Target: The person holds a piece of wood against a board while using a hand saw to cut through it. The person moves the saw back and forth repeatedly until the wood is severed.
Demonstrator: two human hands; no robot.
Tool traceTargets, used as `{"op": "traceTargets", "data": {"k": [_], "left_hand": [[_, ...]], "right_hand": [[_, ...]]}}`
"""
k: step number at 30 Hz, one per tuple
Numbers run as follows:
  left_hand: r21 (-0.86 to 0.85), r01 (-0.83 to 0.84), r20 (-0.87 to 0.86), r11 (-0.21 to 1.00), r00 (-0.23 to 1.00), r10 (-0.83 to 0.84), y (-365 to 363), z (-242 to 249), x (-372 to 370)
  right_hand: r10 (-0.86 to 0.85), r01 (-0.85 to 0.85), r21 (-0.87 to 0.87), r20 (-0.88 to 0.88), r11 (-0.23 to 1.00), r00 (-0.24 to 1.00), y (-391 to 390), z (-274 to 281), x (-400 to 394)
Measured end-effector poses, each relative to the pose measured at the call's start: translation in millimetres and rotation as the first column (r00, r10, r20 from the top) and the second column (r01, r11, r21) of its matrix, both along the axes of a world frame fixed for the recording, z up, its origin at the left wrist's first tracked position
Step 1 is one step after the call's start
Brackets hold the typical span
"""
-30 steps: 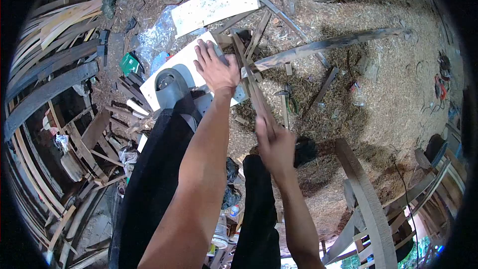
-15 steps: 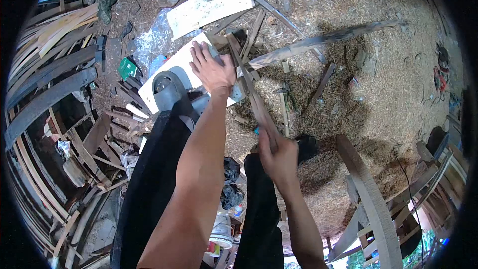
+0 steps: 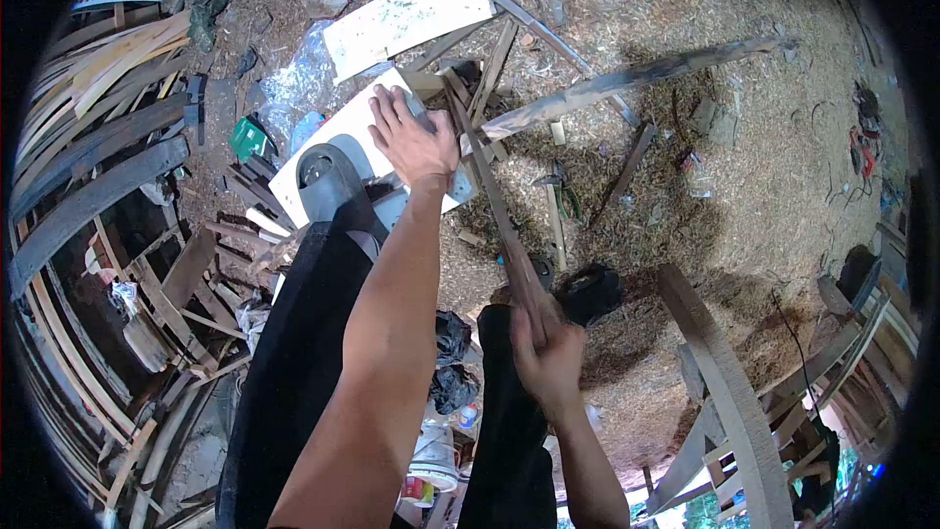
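Note:
My left hand (image 3: 415, 142) lies flat on a white board (image 3: 352, 137), fingers apart, pressing near its right edge. A foot in a dark grey slip-on shoe (image 3: 333, 181) rests on the same board. My right hand (image 3: 548, 362) is closed around the near end of what looks like a handsaw (image 3: 504, 216), seen almost edge-on. Its long brown blade narrows away from me and runs along the board's right edge, beside my left hand. Where the blade meets the board is hard to make out. A long weathered wood strip (image 3: 568, 103) reaches rightward from beside the blade.
A hammer (image 3: 556, 216) and green-handled pliers (image 3: 570, 198) lie on sawdust-covered ground. Another white sheet (image 3: 411, 20) lies beyond the board. Wood strips (image 3: 108, 186) are stacked at left. A thick curved beam (image 3: 729, 382) stands at right. A white bucket (image 3: 434, 456) sits below.
My right hand has drawn back toward me with the handsaw, showing more of its length. My left hand stays pressed on the white board. The view has shifted slightly.

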State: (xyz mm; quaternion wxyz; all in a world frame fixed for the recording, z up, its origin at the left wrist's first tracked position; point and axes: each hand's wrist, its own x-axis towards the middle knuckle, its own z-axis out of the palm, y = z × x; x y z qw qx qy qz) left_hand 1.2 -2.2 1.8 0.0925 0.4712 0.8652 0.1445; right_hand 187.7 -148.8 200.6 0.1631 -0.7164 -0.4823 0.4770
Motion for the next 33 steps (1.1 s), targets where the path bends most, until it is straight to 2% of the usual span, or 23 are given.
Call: {"op": "traceTargets", "data": {"k": [2, 4, 7, 8, 10, 12, 15, 16, 18, 20, 23, 24, 26, 28, 31, 33], "left_hand": [[-0.004, 0.013, -0.019, 1.000, 1.000, -0.013, 0, -3, -3], [-0.010, 0.010, -0.014, 1.000, 1.000, -0.010, -1, 2, -2], [-0.005, 0.019, -0.010, 1.000, 1.000, -0.019, -1, 1, -2], [0.009, 0.013, -0.008, 1.000, 1.000, -0.013, 0, 1, -2], [0.009, 0.009, -0.008, 1.000, 1.000, -0.009, -1, -2, -2], [0.010, 0.000, -0.014, 1.000, 1.000, 0.000, 0, -1, -3], [-0.011, -0.012, 0.015, 1.000, 1.000, 0.012, 0, 4, 2], [0.002, -0.007, 0.017, 1.000, 1.000, 0.007, 1, 4, 2], [0.010, 0.003, 0.023, 1.000, 1.000, -0.004, 0, 1, -2], [0.021, 0.019, -0.015, 1.000, 1.000, -0.019, -2, -4, -4], [0.012, 0.024, -0.045, 1.000, 0.999, -0.024, -5, -3, -6], [0.023, 0.013, -0.033, 1.000, 0.999, -0.012, -2, -3, -3], [0.019, 0.015, -0.032, 1.000, 0.999, -0.014, -2, -5, -3], [0.024, 0.014, -0.074, 1.000, 0.997, -0.012, -2, -9, -4], [0.007, -0.004, -0.060, 1.000, 0.998, 0.004, -1, -6, -2], [0.004, 0.003, -0.059, 1.000, 0.998, -0.003, -2, -8, -3]], "right_hand": [[-0.056, 0.056, -0.014, -0.047, 0.998, 0.997, 36, -34, -22], [0.028, -0.028, -0.041, -0.018, 0.999, 0.999, 70, -59, -34], [0.039, -0.042, -0.107, -0.034, 0.993, 0.999, 85, -46, -37], [0.058, -0.058, 0.006, -0.019, 0.998, 0.998, 69, -43, -30], [-0.057, 0.061, 0.071, -0.051, 0.996, 0.997, 38, -10, -12], [-0.018, 0.011, -0.145, -0.052, 0.989, 0.998, 5, 17, 13], [-0.001, -0.006, -0.083, -0.088, 0.996, 0.996, -8, 8, 16], [-0.065, 0.060, -0.066, -0.072, 0.996, 0.995, 15, 7, 1], [-0.037, 0.038, 0.014, -0.043, 0.999, 0.998, 40, -42, -21], [0.028, -0.029, -0.052, -0.021, 0.998, 0.999, 78, -65, -43], [0.019, -0.023, -0.120, -0.036, 0.993, 0.999, 83, -47, -40], [0.034, -0.037, -0.050, -0.049, 0.998, 0.998, 61, -51, -30], [-0.051, 0.051, -0.007, -0.045, 0.999, 0.998, 33, -12, -14], [0.053, -0.056, -0.068, -0.057, 0.996, 0.997, -16, 5, 19], [0.083, -0.084, -0.062, -0.017, 0.995, 0.996, -13, 15, 21], [0.002, -0.001, 0.018, -0.049, 1.000, 0.999, 12, -22, -1]]}}
